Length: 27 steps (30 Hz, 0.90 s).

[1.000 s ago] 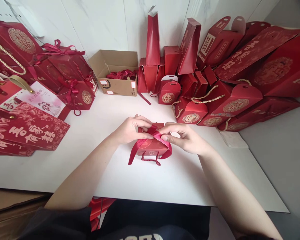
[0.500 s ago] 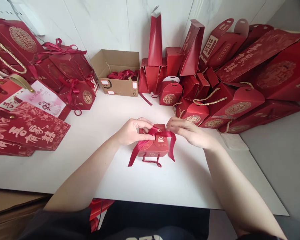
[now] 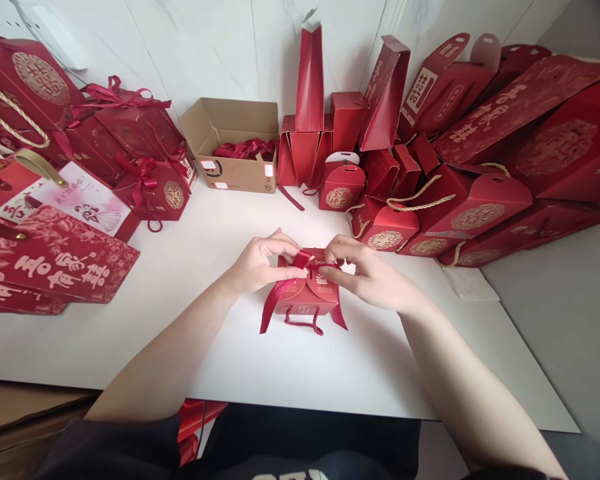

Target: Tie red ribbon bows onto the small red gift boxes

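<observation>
A small red gift box [image 3: 307, 300] with gold characters sits on the white table in front of me, its twisted cord handle hanging on the near side. Dark red ribbon [image 3: 276, 303] crosses its top, with one tail hanging down at the left and another at the right. My left hand [image 3: 267, 263] pinches a folded loop of the ribbon between thumb and fingers above the box's left half. On the other side, my right hand [image 3: 363, 270] has thumb and fingers closed on the ribbon near the middle of the lid.
An open cardboard box [image 3: 240, 175] holding more red ribbon stands against the wall. Red gift boxes [image 3: 485, 217] are piled at the right. At the left stand ribbon-tied boxes [image 3: 153, 190] and printed gift bags [image 3: 80, 257]. The white table's [image 3: 280, 373] front edge is close to my body.
My right hand has moved left and inward over the box, its thumb now near the lid's centre. My left hand keeps its pinch, barely shifted.
</observation>
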Available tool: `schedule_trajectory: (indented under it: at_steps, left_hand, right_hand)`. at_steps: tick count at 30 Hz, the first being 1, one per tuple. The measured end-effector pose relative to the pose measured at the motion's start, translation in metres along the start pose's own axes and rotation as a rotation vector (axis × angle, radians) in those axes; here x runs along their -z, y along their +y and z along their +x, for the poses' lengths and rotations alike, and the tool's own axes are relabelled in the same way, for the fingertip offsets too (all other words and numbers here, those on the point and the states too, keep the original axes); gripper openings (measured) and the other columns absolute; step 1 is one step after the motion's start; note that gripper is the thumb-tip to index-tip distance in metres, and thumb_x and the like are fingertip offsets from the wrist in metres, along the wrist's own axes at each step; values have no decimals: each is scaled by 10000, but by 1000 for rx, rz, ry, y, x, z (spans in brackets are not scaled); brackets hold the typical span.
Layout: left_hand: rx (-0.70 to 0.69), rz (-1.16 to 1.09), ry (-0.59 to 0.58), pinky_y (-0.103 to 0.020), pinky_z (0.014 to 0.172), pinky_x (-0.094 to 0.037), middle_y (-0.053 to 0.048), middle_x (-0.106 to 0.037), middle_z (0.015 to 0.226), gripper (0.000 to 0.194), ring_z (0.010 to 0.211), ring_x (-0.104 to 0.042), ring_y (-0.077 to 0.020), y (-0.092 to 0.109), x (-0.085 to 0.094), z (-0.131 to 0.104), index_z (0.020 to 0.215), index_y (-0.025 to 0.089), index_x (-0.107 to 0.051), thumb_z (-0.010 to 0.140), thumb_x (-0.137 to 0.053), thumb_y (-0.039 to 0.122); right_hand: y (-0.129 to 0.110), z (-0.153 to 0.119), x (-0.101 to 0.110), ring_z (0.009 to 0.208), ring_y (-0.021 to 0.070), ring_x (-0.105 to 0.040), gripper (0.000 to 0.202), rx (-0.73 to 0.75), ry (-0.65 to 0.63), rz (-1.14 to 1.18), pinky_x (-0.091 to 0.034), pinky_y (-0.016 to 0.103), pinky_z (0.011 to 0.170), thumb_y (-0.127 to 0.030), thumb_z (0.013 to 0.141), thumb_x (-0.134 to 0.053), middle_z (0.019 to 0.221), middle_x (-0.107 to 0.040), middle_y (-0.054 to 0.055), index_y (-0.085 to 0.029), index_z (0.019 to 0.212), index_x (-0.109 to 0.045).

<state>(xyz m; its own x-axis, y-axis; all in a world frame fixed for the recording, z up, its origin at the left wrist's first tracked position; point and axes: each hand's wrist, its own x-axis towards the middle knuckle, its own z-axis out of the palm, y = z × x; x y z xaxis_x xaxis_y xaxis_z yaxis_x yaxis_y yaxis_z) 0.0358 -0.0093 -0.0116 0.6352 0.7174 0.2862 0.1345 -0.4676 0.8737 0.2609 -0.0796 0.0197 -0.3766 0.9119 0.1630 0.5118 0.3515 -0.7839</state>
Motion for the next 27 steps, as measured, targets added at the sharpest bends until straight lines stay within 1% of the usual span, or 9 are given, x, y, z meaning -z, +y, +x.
schedule_trajectory:
  at_steps: [2, 3, 5, 7, 8, 12, 20, 22, 27]
  left_hand:
    - [-43, 62, 22, -496, 1173, -271, -15, -694, 815, 176, 829, -648, -157, 4, 0, -1, 793, 209, -763, 683, -837, 325]
    - [-47, 75, 25, -479, 1137, -334, -15, -683, 815, 170, 814, -641, -153, 6, 1, -2, 800, 213, -765, 689, -832, 322]
    - [-18, 60, 17, -402, 964, -489, -24, -660, 829, 181, 783, -626, -151, 8, 3, -3, 838, 219, -773, 700, -822, 325]
    - [26, 12, -3, -330, 806, -529, -33, -645, 845, 202, 763, -614, -148, 7, 6, -4, 873, 224, -782, 703, -821, 326]
    - [40, -11, -16, -315, 775, -527, -35, -643, 847, 208, 756, -610, -145, 6, 7, -4, 879, 225, -785, 700, -825, 323]
    - [42, -80, -56, -307, 773, -522, -33, -645, 824, 184, 763, -599, -143, 0, 10, -3, 854, 226, -793, 689, -836, 295]
    - [35, -45, -103, -322, 814, -536, -19, -623, 809, 150, 779, -589, -141, 3, 9, -3, 837, 228, -782, 699, -825, 268]
    - [30, -35, -106, -318, 806, -540, -19, -621, 811, 148, 777, -593, -141, 5, 8, -3, 831, 223, -777, 698, -824, 267]
    - [40, -26, -103, -305, 776, -546, -8, -610, 802, 149, 730, -586, -126, 7, 8, -4, 821, 220, -768, 694, -824, 275]
  right_hand:
    - [-4, -5, -8, 861, 185, -548, 125, 63, 62, -3, -441, 336, 814, -218, 925, -549, 943, -566, 45, -213, 801, -531]
    - [-6, -7, -13, 896, 197, -551, 110, 91, 93, -4, -443, 349, 840, -222, 925, -557, 961, -573, 52, -215, 819, -527]
    - [-6, -10, -21, 938, 220, -541, 153, 129, 132, -25, -441, 373, 866, -269, 893, -633, 965, -586, 58, -219, 826, -504]
    - [-5, -11, -27, 980, 239, -524, 262, 151, 131, -49, -437, 391, 889, -324, 835, -721, 1008, -600, 66, -220, 802, -483]
    - [-3, -11, -29, 1004, 245, -515, 296, 157, 122, -50, -436, 395, 901, -344, 816, -745, 1047, -604, 70, -219, 787, -478]
    - [2, -10, -31, 1053, 245, -501, 269, 177, 82, -35, -427, 398, 933, -341, 847, -717, 1117, -606, 63, -219, 766, -492]
    - [5, -7, -31, 929, 192, -503, 204, 183, 73, -95, -369, 390, 927, -164, 885, -607, 953, -600, 13, -213, 757, -455]
    - [5, -7, -30, 906, 188, -497, 212, 191, 58, -92, -367, 389, 937, -184, 880, -621, 927, -588, 14, -214, 760, -449]
    - [6, -7, -30, 932, 202, -495, 339, 208, 25, -50, -370, 405, 966, -312, 793, -760, 1029, -600, 35, -217, 762, -435]
